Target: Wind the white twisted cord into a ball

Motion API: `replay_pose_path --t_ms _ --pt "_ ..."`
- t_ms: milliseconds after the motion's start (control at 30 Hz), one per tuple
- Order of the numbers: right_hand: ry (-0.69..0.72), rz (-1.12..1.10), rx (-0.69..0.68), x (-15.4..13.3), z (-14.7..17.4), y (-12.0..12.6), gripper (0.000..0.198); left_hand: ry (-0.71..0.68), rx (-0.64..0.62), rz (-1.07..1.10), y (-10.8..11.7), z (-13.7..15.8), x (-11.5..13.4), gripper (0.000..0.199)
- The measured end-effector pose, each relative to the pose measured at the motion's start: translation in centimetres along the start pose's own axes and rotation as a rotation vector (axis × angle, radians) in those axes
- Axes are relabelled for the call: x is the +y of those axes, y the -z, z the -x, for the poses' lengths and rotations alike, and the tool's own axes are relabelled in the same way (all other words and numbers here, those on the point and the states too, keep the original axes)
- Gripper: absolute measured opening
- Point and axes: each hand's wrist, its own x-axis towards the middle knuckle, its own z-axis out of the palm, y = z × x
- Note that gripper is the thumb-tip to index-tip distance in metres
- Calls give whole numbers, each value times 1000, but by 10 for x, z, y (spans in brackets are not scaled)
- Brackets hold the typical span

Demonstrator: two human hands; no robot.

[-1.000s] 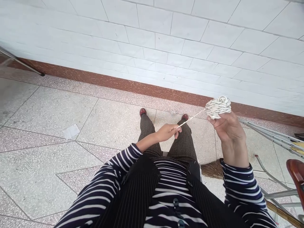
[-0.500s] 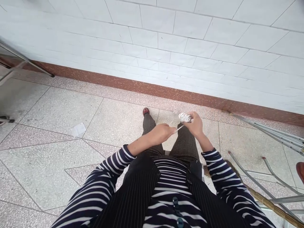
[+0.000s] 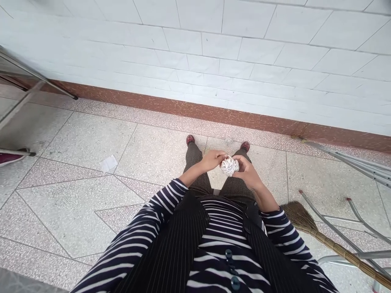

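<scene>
A ball of white cord (image 3: pixel 229 166) with thin dark flecks is held in front of my thighs. My right hand (image 3: pixel 249 174) grips it from the right, thumb below and fingers above. At its upper left edge my left hand (image 3: pixel 213 160) is closed with the fingertips pinched together against the wound cord; the strand between them is mostly hidden. A small loose heap of similar cord (image 3: pixel 229 140) lies on the floor beyond the ball, between my feet.
A straw broom (image 3: pixel 301 215) lies at my right beside a metal tube frame (image 3: pixel 339 219). Folded metal legs (image 3: pixel 351 158) reach the wall at right. White paper (image 3: pixel 108 164) lies on the floor at left, near a metal leg (image 3: pixel 58 87). A tiled wall (image 3: pixel 201 61) stands ahead.
My left hand has moved from below left of the ball, where it held a strand drawn out, up to the ball's edge. The ball has shifted slightly down and left and shows more fully.
</scene>
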Motion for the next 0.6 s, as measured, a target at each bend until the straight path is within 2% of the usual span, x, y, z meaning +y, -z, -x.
replay_pose_path --t_ms 133,200,300,467,600 --pt "-78 -86 -38 5 7 -1 74 122 24 186 -27 14 -17 30" --pt "-100 -82 -95 8 10 -1 71 169 45 209 -34 19 -22 31" --pt "-142 -80 -122 13 12 -2 59 196 57 119 -37 21 -24 32" --pt "-298 -191 -14 25 14 -8 55 247 17 -57 -38 21 -31 32" --pt "-290 -268 85 18 16 -5 52 221 -70 -28 -38 27 -42 33"
